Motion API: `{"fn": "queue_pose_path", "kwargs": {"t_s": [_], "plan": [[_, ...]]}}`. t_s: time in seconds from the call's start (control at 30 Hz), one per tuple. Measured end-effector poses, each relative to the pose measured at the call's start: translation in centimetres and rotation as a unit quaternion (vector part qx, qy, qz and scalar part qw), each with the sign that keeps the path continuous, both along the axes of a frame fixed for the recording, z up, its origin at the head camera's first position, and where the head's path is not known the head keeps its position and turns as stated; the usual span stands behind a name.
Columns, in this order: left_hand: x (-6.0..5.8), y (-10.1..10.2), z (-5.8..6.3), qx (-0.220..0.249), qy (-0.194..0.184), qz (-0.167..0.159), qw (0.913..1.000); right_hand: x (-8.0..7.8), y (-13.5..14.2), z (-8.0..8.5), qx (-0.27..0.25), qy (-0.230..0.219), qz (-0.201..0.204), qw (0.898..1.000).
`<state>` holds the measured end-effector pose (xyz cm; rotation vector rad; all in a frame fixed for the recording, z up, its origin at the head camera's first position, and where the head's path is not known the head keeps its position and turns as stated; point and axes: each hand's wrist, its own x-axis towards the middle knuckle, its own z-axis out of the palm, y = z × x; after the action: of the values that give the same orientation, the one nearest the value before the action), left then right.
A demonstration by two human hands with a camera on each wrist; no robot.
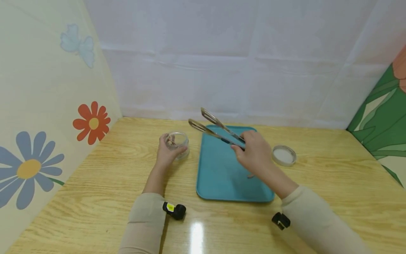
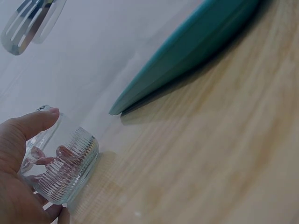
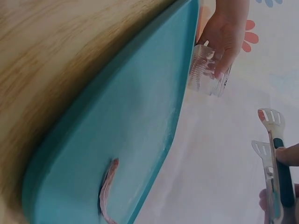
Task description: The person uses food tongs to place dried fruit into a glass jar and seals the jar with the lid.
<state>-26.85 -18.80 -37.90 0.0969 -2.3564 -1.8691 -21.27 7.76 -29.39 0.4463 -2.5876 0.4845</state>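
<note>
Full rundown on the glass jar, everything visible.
The jar looks like clear, colourless glass, with a round mouth and fine ribs on the lower wall. It is open, no lid on, and a few pinkish-brown pieces show inside. It appears to stand upright on the wood-grain table, left of the blue-green tray and apart from it. The left hand grips it around the side, thumb across the near wall, hiding part of it.

Table (image 1: 95, 204): we see yellowish, streaky-grained wood.
Tray (image 1: 219, 162): blue-green, lying flat before us.
Glass jar (image 1: 180, 140): we see it standing just left of the tray.
Lid (image 1: 283, 156): round, near the tray's right side.
</note>
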Motion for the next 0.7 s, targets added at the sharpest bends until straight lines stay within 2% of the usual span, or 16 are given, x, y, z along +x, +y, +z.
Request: {"fn": "queue_pose_path", "kwargs": {"t_s": [0.23,0.47,0.7], "plan": [[0.0,0.1,0.0,0.0,-0.005,-0.005,1.0,0.5,1.6,0.5,0.008,0.009,0.012,1.0],[0.0,0.1,0.0,0.003,-0.007,-0.007,0.9999,1.2,3.5,0.6,0.006,-0.003,0.009,1.0],[0.1,0.0,0.0,0.015,-0.003,-0.012,0.9998,1.7,5.1,0.6,0.017,-0.017,-0.021,0.999]]}}
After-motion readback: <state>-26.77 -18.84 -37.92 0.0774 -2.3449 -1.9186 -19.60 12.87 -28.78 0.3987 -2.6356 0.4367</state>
